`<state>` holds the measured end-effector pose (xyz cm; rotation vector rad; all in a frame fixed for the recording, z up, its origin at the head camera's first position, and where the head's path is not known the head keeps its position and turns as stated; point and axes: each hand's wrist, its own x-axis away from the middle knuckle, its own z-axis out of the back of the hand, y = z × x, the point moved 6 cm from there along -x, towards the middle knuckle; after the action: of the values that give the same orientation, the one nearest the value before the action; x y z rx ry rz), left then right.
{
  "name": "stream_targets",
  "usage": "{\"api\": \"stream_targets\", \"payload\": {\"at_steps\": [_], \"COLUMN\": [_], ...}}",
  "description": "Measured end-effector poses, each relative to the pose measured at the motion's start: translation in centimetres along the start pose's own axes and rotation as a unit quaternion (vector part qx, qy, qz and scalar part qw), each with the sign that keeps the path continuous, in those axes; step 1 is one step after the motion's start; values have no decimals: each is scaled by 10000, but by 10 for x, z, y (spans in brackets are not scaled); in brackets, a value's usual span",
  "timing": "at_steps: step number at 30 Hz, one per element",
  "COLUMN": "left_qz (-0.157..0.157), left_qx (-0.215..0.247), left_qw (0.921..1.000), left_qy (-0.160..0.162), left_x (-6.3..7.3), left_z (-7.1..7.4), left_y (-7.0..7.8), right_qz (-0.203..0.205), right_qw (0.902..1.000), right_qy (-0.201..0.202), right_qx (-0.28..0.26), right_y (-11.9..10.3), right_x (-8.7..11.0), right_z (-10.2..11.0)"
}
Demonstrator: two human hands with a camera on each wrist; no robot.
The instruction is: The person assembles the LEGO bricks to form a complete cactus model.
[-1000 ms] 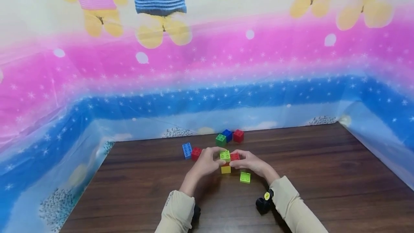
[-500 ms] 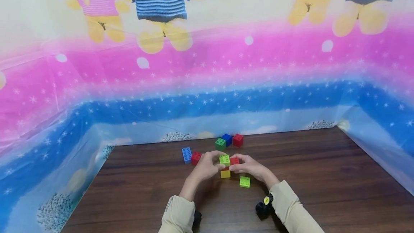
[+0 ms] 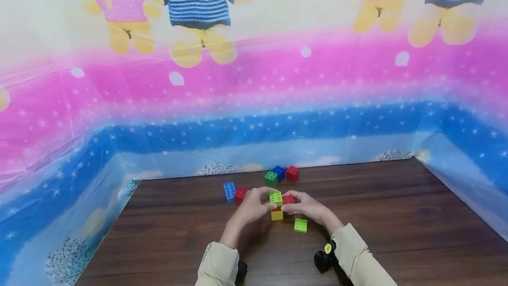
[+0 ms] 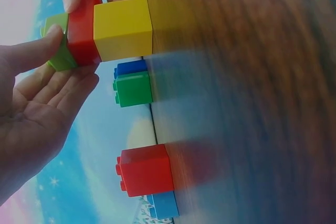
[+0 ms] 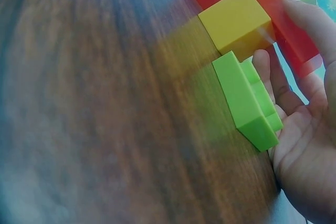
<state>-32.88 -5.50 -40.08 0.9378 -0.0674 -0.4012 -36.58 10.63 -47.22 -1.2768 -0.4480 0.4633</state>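
A small stack of toy building bricks stands on the table between the two hands. Its base is a yellow brick (image 3: 277, 216); a longer red brick (image 4: 82, 30) lies across that and juts out to the right. On the red one's left end sits a light green brick (image 3: 275, 198), studs up. My left hand (image 3: 252, 206) pinches this light green brick, thumb on the near side and fingers behind. With thumb and fingers my right hand (image 3: 307, 206) grips the red brick by its jutting end. A loose, flat light green brick (image 5: 245, 100) lies near the right hand.
Behind the stack are a green brick (image 3: 271, 178), a dark blue brick (image 3: 279, 172) and another red brick (image 3: 292, 173). Left of the left hand lie one more red brick (image 3: 240, 195) and a light blue brick (image 3: 229, 192). A printed cloth (image 3: 254, 144) borders the wooden table (image 3: 178, 233).
The head view has tilted up slightly, so everything appears a little lower. Both hands keep their hold on the stack, with no visible shift of the bricks.
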Motion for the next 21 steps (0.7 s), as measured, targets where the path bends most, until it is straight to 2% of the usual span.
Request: {"api": "stream_targets", "payload": {"at_steps": [21], "left_qz": [-5], "left_qx": [-109], "left_qw": [9999], "left_qy": [-56], "left_x": [2], "left_z": [-1], "left_y": [1], "right_qz": [-130], "right_qw": [9998], "right_qy": [113], "right_qx": [-45], "right_y": [-2], "right_x": [1], "right_z": [1]}}
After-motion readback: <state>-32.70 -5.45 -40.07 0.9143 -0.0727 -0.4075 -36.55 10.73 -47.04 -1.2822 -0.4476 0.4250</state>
